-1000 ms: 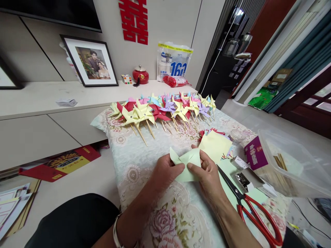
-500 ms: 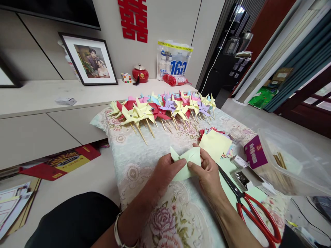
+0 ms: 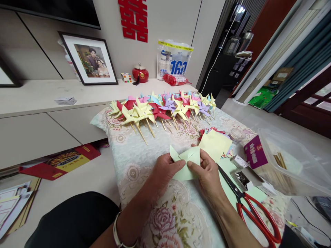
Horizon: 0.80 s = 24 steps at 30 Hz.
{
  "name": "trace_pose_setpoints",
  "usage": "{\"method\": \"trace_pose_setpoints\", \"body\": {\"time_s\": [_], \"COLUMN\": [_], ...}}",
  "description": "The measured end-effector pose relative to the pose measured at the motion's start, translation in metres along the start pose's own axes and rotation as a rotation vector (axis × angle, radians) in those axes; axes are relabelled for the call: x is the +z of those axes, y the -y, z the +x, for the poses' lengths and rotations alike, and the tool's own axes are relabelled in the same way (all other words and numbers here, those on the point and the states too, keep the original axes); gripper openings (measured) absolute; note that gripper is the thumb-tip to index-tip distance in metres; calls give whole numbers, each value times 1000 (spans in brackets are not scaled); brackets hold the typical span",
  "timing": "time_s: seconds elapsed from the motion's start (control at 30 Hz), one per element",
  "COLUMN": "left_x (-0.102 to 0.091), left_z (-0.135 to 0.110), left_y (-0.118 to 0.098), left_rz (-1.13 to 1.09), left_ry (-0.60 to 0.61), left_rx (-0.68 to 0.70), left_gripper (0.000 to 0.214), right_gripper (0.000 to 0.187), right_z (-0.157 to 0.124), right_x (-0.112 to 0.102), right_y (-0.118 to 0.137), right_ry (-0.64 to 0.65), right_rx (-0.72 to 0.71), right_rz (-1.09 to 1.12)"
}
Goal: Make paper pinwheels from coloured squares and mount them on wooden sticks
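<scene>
"Floral cloth (image 3: pixel 160 222) covers your bench (image 3: pixel 141 153), and pinwheels (image 3: pixel 169 106) crowd its far end. What's different from half a second ago?"

"Hardly anything. Those pinwheels and your scissors (image 3: pixel 240 194) stay put; the lower edge of your pale green paper (image 3: pixel 185 175) appears a touch more level."

"And where is that paper against your fingers?"

"Between them, held over the bench. Your left hand (image 3: pixel 163 170) pinches its left side, your right hand (image 3: pixel 209 172) its right. Both thumbs press its front near the middle, tips just beside each other; some fingers are hidden behind it."
</scene>
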<state>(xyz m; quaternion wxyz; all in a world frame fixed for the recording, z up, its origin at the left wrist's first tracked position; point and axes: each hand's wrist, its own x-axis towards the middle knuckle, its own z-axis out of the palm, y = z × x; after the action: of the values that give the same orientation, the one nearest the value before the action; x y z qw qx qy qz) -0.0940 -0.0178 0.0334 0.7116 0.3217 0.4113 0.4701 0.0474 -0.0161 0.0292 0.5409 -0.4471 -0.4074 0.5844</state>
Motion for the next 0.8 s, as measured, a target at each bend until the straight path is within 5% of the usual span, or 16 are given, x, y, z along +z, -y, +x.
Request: {"method": "trace_pose_setpoints", "body": {"time_s": [0.23, 0.8], "left_x": [-1, -3], "left_z": [1, 5], "left_y": [1, -2], "left_rz": [-6, 155], "left_ry": [-30, -78], "left_rx": [-4, -18], "left_gripper": [37, 32], "right_gripper": [42, 70], "right_z": [0, 1], "right_x": [3, -1], "right_y": [5, -1], "right_ry": [55, 11], "right_rx": [58, 77], "right_rz": [54, 39]}}
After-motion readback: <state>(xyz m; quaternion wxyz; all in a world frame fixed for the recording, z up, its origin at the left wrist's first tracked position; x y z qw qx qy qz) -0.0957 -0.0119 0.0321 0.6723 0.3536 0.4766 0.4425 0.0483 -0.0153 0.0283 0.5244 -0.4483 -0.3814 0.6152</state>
